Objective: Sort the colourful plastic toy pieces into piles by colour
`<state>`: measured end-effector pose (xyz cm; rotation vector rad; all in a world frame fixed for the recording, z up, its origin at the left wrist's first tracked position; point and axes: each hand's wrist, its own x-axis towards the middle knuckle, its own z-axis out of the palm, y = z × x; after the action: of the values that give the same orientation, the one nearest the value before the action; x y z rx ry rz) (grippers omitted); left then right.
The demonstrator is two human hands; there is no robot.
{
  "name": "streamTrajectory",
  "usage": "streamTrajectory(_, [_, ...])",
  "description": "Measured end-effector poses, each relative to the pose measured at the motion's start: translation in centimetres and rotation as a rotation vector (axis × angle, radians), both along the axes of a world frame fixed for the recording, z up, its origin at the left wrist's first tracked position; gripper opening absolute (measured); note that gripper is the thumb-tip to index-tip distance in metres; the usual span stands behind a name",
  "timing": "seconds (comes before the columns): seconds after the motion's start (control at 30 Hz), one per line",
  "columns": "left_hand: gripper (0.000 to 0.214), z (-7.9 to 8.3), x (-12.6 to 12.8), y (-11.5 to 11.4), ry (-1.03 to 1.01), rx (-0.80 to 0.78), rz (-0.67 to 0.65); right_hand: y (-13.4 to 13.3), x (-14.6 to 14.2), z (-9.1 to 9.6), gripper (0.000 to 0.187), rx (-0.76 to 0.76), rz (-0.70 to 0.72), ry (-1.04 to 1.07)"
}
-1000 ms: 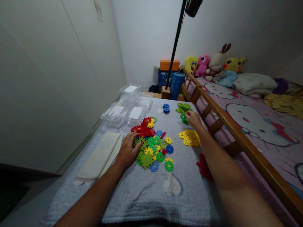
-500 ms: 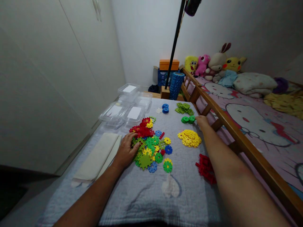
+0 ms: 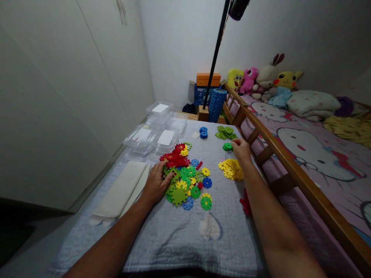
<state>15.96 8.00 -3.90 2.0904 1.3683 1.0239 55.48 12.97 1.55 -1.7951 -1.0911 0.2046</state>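
My left hand [image 3: 155, 183] lies flat and open on the left side of a mixed pile of red, green, yellow and blue plastic connector pieces [image 3: 188, 177] on a grey quilt [image 3: 174, 239]. Further back and to the right, my right hand [image 3: 241, 150] has its fingers curled and pinched at a small stack of dark green round pieces [image 3: 227, 146]. A sorted yellow heap [image 3: 231, 170] lies just in front of that hand. Behind it are a light green heap [image 3: 225, 132] and a few blue pieces [image 3: 203, 132]. Red pieces [image 3: 245, 202] are partly hidden by my right forearm.
Several clear plastic boxes with lids [image 3: 158, 135] stand at the back left of the quilt. A folded white cloth [image 3: 121, 189] lies left of my left hand. A wooden bed rail [image 3: 290, 170] runs along the right. A black pole [image 3: 214, 58] rises behind, with plush toys [image 3: 261, 79] beyond it.
My right hand drew back from the green round pieces toward the bed rail, then returned to them and closed its fingers there. My left hand stayed on the mixed pile.
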Motion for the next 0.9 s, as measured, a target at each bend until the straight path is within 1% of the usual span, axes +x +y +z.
streamTrajectory(0.07, [0.049, 0.1, 0.1, -0.1, 0.006, 0.003, 0.021, -1.4, -3.8, 0.4, 0.019, -0.053, 0.300, 0.009])
streamTrajectory(0.13, [0.049, 0.2, 0.1, -0.2, 0.021, 0.014, 0.035, -2.8, -7.7, 0.4, 0.019, -0.158, 0.571, -0.013])
streamTrajectory(0.17, [0.048, 0.2, 0.1, -0.2, 0.028, 0.023, 0.037, -3.4, -9.5, 0.2, 0.017, -0.197, 0.672, -0.067])
streamTrajectory(0.23, [0.045, 0.1, 0.1, -0.3, 0.036, 0.042, 0.030, -4.5, -12.5, -0.5, 0.013, -0.242, 0.783, -0.261])
streamTrajectory(0.3, [0.043, 0.0, 0.0, -0.3, 0.043, 0.053, 0.021, -5.1, -14.5, -1.4, 0.024, -0.277, 0.807, -0.458])
streamTrajectory(0.37, [0.043, 0.0, 0.0, -0.4, 0.052, 0.054, 0.012, -5.4, -15.6, -2.1, 0.034, -0.317, 0.786, -0.584])
streamTrajectory(0.43, [0.045, 0.1, -0.1, -0.6, 0.067, 0.049, -0.004, -5.4, -15.9, -2.5, 0.036, -0.349, 0.761, -0.628])
streamTrajectory(0.5, [0.053, 0.3, -0.1, -1.0, 0.090, 0.046, -0.036, -5.4, -15.8, -2.6, 0.033, -0.364, 0.742, -0.638])
streamTrajectory(0.6, [0.077, 0.4, -0.2, -1.5, 0.139, 0.042, -0.091, -5.3, -15.3, -2.6, 0.027, -0.370, 0.716, -0.628])
streamTrajectory(0.77, [0.133, -0.2, -1.0, -1.8, 0.208, 0.004, -0.229, -5.0, -14.6, -3.4, 0.025, -0.315, 0.656, -0.540])
streamTrajectory(0.83, [0.145, -0.5, -1.3, -1.8, 0.225, -0.013, -0.279, -4.9, -14.4, -3.9, 0.025, -0.279, 0.621, -0.491])
streamTrajectory(0.9, [0.149, -0.6, -1.5, -1.8, 0.231, -0.017, -0.302, -4.9, -14.3, -4.1, 0.023, -0.247, 0.585, -0.427])
